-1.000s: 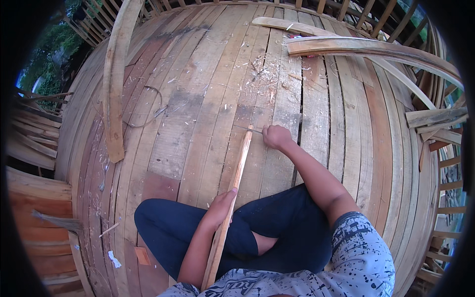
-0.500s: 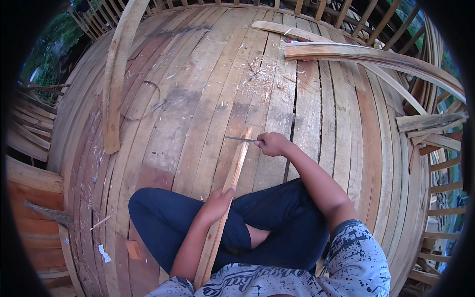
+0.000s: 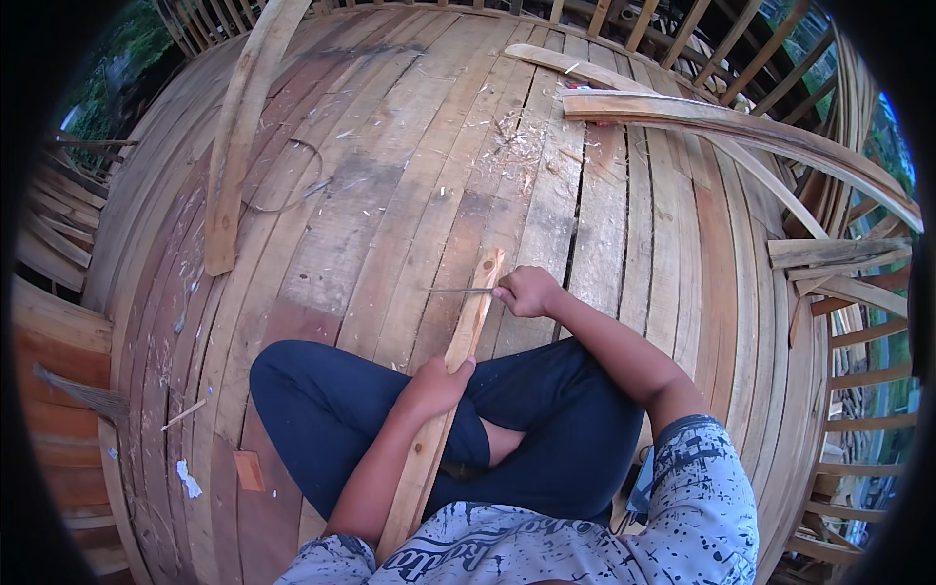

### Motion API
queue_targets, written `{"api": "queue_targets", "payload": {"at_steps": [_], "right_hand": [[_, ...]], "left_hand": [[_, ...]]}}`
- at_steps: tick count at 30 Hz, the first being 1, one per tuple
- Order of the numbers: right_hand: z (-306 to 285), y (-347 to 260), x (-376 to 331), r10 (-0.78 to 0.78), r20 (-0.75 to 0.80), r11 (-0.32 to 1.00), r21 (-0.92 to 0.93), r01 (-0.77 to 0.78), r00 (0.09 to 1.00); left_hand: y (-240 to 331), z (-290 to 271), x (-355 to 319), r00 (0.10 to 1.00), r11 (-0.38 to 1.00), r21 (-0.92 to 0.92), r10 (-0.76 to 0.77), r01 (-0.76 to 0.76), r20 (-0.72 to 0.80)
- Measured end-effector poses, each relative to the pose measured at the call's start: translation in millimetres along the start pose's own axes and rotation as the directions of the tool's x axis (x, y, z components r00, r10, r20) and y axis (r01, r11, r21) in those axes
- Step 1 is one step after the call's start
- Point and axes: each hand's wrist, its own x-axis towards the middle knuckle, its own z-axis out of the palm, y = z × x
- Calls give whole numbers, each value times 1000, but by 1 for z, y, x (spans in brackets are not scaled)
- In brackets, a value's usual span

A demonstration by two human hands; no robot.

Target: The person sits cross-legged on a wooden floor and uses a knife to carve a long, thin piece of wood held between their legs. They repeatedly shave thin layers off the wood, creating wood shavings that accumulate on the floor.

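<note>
Seated cross-legged on the floor, I have a long, narrow wooden strip [image 3: 468,333] running from my body out past my knees. My left hand [image 3: 436,388] is closed around its middle, above my lap. In my closed right hand [image 3: 527,292] is the handle of a knife, mostly hidden by the fingers. The thin knife blade [image 3: 450,291] points left and lies across the strip near its far end. Pale, freshly cut wood shows along the strip's right edge there.
Wood shavings [image 3: 522,141] litter the plank floor [image 3: 390,219]. A long board [image 3: 234,146] lies at the far left, and curved boards [image 3: 721,114] reach in from the right. A slatted railing [image 3: 871,376] borders the floor. A reddish wood piece [image 3: 250,471] lies left.
The knife has shifted slightly toward me along the strip, with my right hand moving left. The strip has rolled, showing more of its broad face. The view has shifted slightly.
</note>
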Motion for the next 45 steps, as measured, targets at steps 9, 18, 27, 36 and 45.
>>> {"api": "queue_targets", "payload": {"at_steps": [9, 18, 27, 36, 45], "right_hand": [[1, 10, 6, -20, 66, 998, 60, 16, 998], [2, 24, 14, 12, 28, 987, 161, -17, 1000], [-8, 9, 12, 18, 27, 985, 170, -22, 999], [3, 16, 24, -47, -113, 982, 176, 67, 992], [-11, -2, 23, -123, -115, 986, 97, 134, 986]], "left_hand": [[2, -5, -2, 999, 1000, 6, -26, 26, 40], [-18, 1, 15, 988, 982, -191, 18, 12, 153], [-18, -7, 23, 817, 560, -669, -22, 488, 577], [-13, -3, 41, 714, 410, -702, 156, 582, 683], [-11, -4, 35, 758, 449, -700, 73, 555, 648]]}}
